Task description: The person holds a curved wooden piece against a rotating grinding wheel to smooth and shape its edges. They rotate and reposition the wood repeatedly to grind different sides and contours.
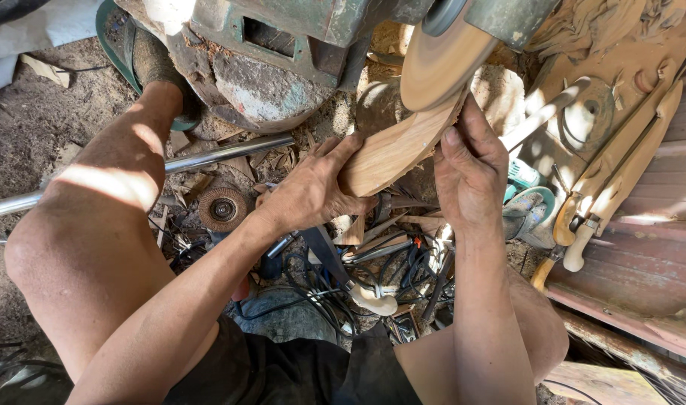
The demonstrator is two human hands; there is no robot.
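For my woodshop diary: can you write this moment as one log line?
left hand: grips curved wood piece | right hand: steadies it | wood: against sanding disc

left hand (309, 191) and right hand (470, 169) raised, grips closed.

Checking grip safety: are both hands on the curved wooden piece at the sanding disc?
Yes, the left hand and right hand both grip the curved wooden piece.

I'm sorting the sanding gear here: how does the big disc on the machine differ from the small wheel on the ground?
The disc is large, smooth, tan and mounted on the machine; the wire wheel is small, dark, bristly and lies loose on the dirt. The wood piece held by both hands touches the disc; nothing touches the wheel. Both are round.
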